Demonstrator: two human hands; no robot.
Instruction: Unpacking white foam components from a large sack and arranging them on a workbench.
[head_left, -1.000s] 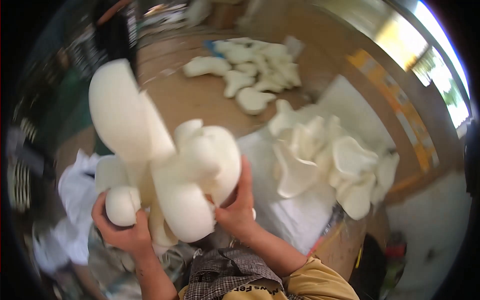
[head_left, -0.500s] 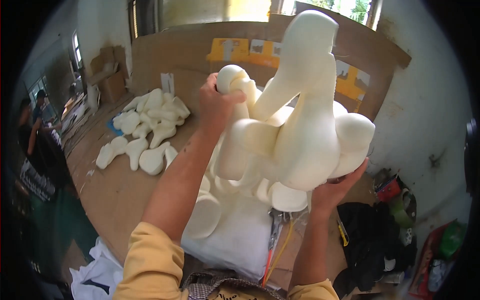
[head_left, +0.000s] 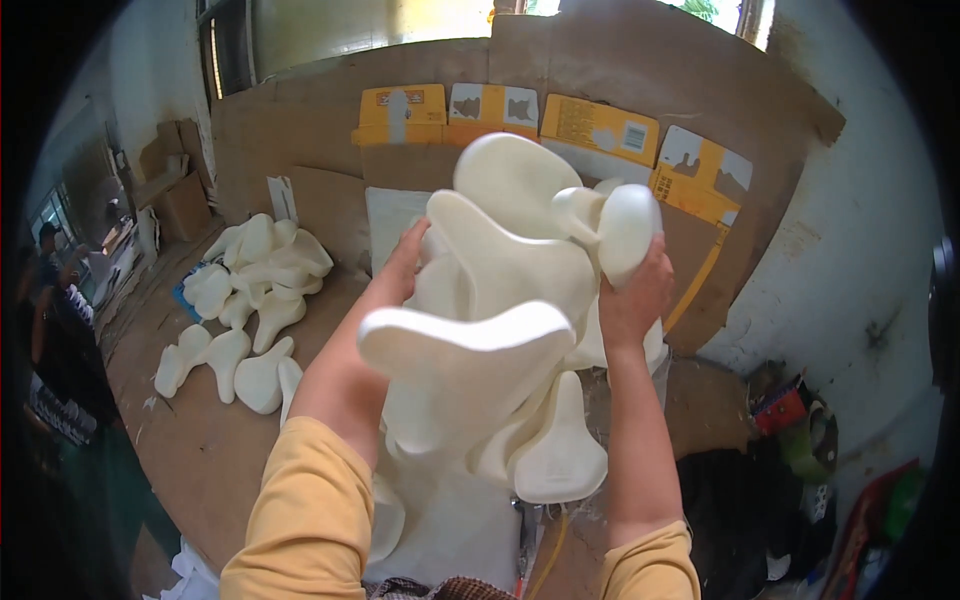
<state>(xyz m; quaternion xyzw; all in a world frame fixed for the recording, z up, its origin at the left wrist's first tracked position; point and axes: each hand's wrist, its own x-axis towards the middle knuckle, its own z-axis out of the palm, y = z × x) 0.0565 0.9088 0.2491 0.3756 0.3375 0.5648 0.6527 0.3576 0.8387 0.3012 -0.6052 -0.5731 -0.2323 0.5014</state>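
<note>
Cream saddle-shaped pieces [head_left: 470,375] are bunched over a white sheet [head_left: 450,548] — one is gripped by the right hand [head_left: 642,297]; whether the left hand [head_left: 403,264], at their left, is closed cannot be told. Beyond, a similar heap [head_left: 262,265] is backed by cardboard [head_left: 285,140].

Print on yellow carton panels [head_left: 375,112], too small to read
Along the upper centre of the frame, the third panel [head_left: 590,118] from the left bears rows of dark print and a barcode label [head_left: 634,137]; the fourth panel [head_left: 708,165] carries dark characters. At the lower left, white markings on dark cloth [head_left: 62,412] are blurred.
</note>
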